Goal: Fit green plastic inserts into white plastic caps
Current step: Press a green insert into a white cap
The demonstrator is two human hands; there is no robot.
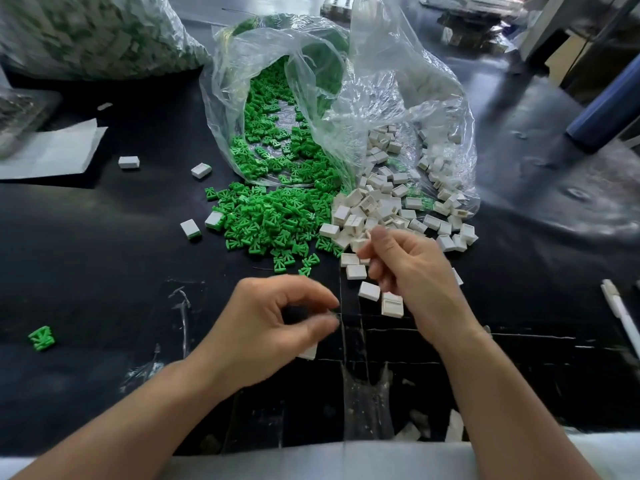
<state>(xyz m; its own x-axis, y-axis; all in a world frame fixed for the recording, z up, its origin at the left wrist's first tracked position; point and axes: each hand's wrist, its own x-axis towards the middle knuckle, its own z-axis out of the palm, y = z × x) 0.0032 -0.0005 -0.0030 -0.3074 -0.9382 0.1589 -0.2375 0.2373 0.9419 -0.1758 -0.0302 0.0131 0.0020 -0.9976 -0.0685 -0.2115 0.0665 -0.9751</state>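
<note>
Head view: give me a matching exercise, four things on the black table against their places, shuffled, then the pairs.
Things
1. pile of green inserts
2. pile of white caps
3. lone green insert
4. white pen

Places
A. at the right edge of the view
B. just beyond the right hand
C. alone, far left of the left hand
D. beyond the left hand, in the middle

Pairs: 1-D, 2-B, 3-C, 4-A.

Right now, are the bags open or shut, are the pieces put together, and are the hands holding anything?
Green plastic inserts: loose heap, unfitted.
White plastic caps: loose heap.
Left clear plastic bag: open, on its side, spilling inserts.
Right clear plastic bag: open, spilling caps.
White cap with green edge: insert fitted.
Left hand: fingers curled, hold too blurred to tell.
Right hand: fingers curled above caps, hold unclear.
</note>
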